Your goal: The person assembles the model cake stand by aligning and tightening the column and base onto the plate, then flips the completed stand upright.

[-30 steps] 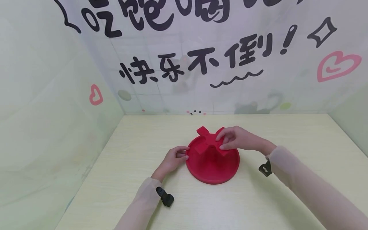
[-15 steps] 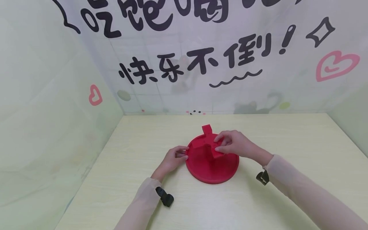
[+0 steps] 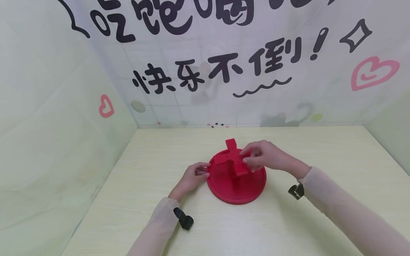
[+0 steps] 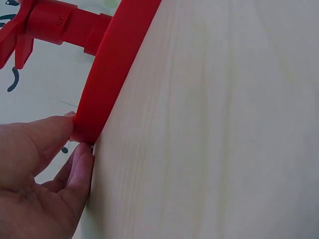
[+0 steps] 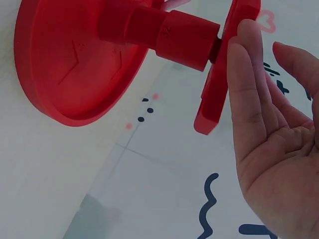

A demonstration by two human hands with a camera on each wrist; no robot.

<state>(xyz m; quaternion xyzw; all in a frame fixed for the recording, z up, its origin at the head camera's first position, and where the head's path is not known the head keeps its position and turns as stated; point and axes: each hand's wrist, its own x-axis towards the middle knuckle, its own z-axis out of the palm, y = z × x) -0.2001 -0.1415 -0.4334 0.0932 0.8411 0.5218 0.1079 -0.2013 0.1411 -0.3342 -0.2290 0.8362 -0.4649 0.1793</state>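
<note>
A red round base (image 3: 224, 190) with a raised rim stands on the table. From its middle rises a stepped red post (image 5: 144, 27), marked 32 on its sleeve in the right wrist view, topped by a red cross-shaped handle (image 3: 230, 156). My left hand (image 3: 190, 177) holds the base's left rim between thumb and fingers; the left wrist view has the thumb (image 4: 50, 129) against the rim. At the handle's right side is my right hand (image 3: 270, 154), fingers nearly straight beside the cross and thumb apart from it. The handle's right arm is mostly hidden by that hand.
The pale wooden table (image 3: 153, 153) extends around the base on all sides. Behind it hangs a white printed cloth (image 3: 192, 106) with dark lettering, and a pale green cloth (image 3: 64, 142) closes the left side. Each wrist carries a black strap (image 3: 184, 218).
The cross-shaped handle turned clockwise, seen from above, as my right hand moved left and down with it. Since then that hand has loosened and shifted back right. My left hand stayed put.
</note>
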